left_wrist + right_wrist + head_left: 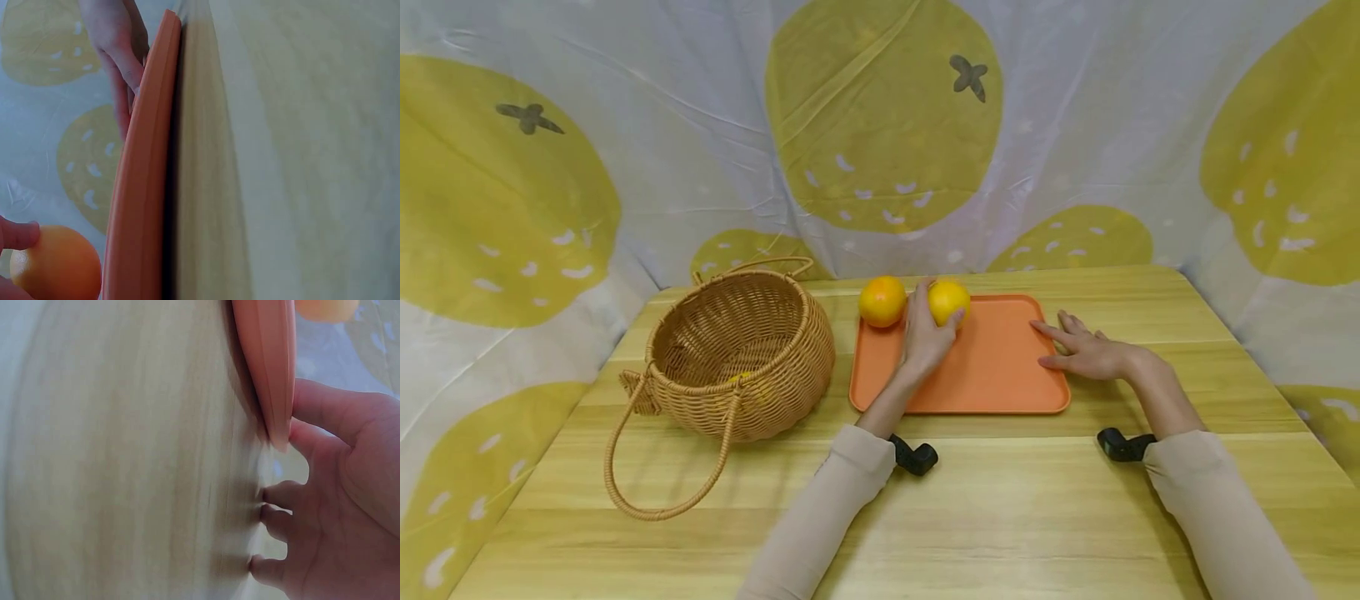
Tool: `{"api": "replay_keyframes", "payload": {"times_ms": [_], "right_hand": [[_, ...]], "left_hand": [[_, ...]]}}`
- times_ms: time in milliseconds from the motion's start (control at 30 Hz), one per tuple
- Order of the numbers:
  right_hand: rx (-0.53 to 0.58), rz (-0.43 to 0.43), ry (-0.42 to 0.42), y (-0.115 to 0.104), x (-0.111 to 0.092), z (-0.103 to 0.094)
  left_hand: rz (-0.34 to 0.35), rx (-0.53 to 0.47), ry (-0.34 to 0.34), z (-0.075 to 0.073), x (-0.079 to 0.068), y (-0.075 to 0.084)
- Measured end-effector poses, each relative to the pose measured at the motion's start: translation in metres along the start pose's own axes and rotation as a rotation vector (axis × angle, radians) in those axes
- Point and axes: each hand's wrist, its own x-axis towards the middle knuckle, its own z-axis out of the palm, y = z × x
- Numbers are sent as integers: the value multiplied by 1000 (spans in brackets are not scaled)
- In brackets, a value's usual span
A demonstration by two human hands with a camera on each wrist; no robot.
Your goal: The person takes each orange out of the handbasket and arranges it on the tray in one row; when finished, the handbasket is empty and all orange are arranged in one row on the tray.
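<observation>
Sleeves (829,507) foremost; left hand (927,332) half-curled round orange (950,302).

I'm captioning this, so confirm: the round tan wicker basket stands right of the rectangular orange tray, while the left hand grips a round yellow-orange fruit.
Wrong side: the head view shows the round tan wicker basket standing left of the rectangular orange tray, while the left hand grips a round yellow-orange fruit.

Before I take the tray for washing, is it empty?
Not empty: an orange fruit sits back left on the tray; the left hand grips another fruit.
</observation>
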Motion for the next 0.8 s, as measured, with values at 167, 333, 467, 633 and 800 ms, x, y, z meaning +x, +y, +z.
{"api": "replay_keyframes", "payload": {"times_ms": [167, 333, 467, 633, 800], "right_hand": [[1, 4, 2, -1, 0, 1], [2, 2, 0, -1, 0, 1], [3, 1, 0, -3, -1, 1], [-7, 2, 4, -2, -1, 1], [-6, 5, 4, -2, -1, 1]], "left_hand": [[-5, 46, -21, 2, -2, -5], [-13, 40, -6, 2, -1, -9], [-16, 74, -33, -1, 0, -9], [-11, 171, -132, -10, 2, -5], [11, 201, -132, -14, 5, -6]]}}
